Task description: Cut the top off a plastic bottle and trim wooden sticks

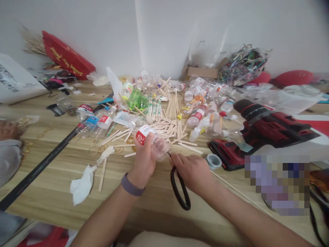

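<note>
A clear plastic bottle (159, 148) with a red and white label lies tilted in my left hand (145, 154), whose fingers wrap round it. My right hand (191, 169) is closed on a black-handled pair of scissors (187, 202). One large handle loop hangs below the right hand. The scissors' dark metal meets the near right end of the bottle; the blade tips are hard to make out. Just beyond the bottle, wooden craft sticks (169, 127) lie loosely spread over the table. A white crumpled tissue (82, 185) rests left of my left forearm.
Many plastic bottles (197, 115) are piled at the back right. A red and black cordless drill (272, 127) stands right of my right hand, near a tape roll (214, 160). A long black strip (41, 166) crosses the left side. Another person's hand (10, 130) is at the left edge.
</note>
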{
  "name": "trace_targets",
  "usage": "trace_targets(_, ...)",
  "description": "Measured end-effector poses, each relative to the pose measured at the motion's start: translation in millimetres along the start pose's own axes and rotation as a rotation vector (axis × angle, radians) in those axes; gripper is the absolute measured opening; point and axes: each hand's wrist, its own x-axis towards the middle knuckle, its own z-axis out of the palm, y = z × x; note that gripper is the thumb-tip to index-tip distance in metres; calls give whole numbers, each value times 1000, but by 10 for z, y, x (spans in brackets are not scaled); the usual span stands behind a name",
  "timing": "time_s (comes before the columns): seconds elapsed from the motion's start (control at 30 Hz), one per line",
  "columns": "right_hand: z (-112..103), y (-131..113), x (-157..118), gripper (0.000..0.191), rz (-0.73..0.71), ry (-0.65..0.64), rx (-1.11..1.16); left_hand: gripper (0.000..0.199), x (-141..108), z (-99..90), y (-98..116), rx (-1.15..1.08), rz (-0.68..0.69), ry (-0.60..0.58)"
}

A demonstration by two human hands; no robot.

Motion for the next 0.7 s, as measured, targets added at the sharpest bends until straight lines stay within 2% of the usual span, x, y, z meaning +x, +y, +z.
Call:
trace_targets(0.07,-26,29,37,15,3,8,-20,54,0,25,-34,26,133,62)
trace_targets(0.13,0,83,62,20,41,-26,49,61,10,28,-52,42,132,74)
trace_targets(0.3,218,177,22,43,211,-177,489,50,48,10,-21,24,-10,-16)
trace_targets(0.4,394,173,-59,49,226,-194,727,30,63,17,-6,10,-131,-91)
trace_targets(0.47,495,171,-109,53,209,-188,818,28,76,14,-12,-10,-226,-134)
trace_targets(0.6,559,168,-155,53,201,-193,810,37,98,-20,-33,-81,-326,-175)
trace_targets(0.7,429,127,-142,49,197,-166,597,41,91,-35,-32,-59,-331,-162)
